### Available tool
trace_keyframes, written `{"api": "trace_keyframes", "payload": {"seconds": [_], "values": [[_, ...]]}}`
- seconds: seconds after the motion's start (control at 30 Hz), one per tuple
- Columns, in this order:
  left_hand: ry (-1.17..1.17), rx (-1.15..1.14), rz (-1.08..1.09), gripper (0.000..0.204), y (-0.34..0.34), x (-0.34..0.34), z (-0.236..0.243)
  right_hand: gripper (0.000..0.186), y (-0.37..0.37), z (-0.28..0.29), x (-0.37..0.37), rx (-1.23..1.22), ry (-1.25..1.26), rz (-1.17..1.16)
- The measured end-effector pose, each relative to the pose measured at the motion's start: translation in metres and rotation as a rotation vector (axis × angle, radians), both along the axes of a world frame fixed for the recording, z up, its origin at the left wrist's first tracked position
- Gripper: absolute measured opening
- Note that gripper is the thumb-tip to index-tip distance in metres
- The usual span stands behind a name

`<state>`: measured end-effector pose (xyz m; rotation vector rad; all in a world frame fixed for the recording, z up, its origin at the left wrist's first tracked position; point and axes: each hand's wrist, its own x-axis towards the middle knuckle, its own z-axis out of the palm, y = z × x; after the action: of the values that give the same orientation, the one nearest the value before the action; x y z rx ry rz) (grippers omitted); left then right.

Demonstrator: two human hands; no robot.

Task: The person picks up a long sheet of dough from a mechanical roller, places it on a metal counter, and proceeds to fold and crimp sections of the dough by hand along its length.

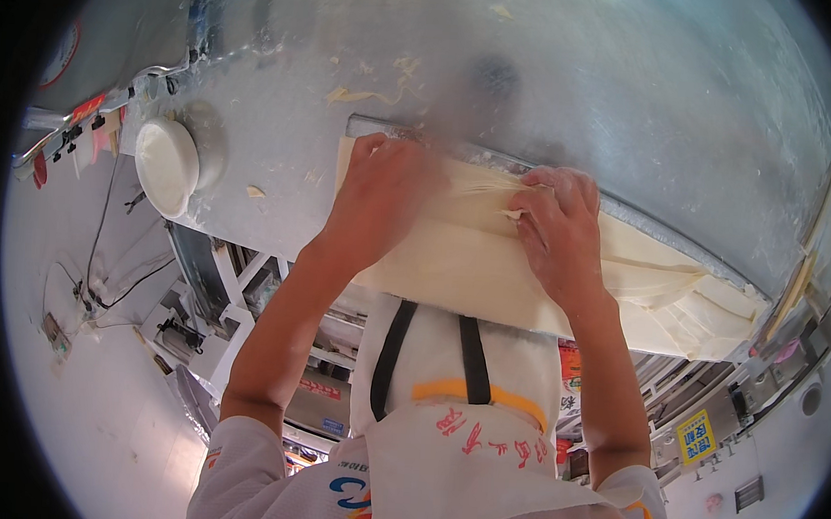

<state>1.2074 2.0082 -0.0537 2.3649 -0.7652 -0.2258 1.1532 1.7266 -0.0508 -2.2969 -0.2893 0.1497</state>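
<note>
A wide, pale dough sheet [471, 267] lies along the near edge of the metal worktable, its surface creased between my hands and folded in loose layers toward the right. Behind it runs a long metal edge [670, 237], like a tray's rim or a bar. My left hand [381, 197] is curled over the far left part of the sheet, its fingers partly blurred. With bent fingers, my right hand [564, 232] pinches a small gathered bit of dough near the sheet's far side.
A round white bowl [167, 168] stands at the table's left edge. Thin dough scraps [377, 95] lie on the metal worktable [612, 91] beyond my hands. A wooden stick [798, 270] rests along the right edge. Shelves and equipment are below.
</note>
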Motion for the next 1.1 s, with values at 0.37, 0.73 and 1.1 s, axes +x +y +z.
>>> {"api": "trace_keyframes", "payload": {"seconds": [0.37, 0.73, 1.1], "values": [[-0.177, -0.082, -0.102, 0.027, 0.014, -0.013, 0.016, 0.034, -0.001, 0.001, -0.011, -0.036, -0.067, -0.009], [-0.042, 0.006, -0.138, 0.033, 0.025, -0.027, 0.03, 0.028, 0.006, 0.013, -0.041, -0.072, -0.119, -0.071], [0.137, -0.127, -0.135, 0.029, -0.062, 0.003, 0.034, 0.031, 0.023, 0.024, -0.088, 0.049, -0.161, -0.213]]}}
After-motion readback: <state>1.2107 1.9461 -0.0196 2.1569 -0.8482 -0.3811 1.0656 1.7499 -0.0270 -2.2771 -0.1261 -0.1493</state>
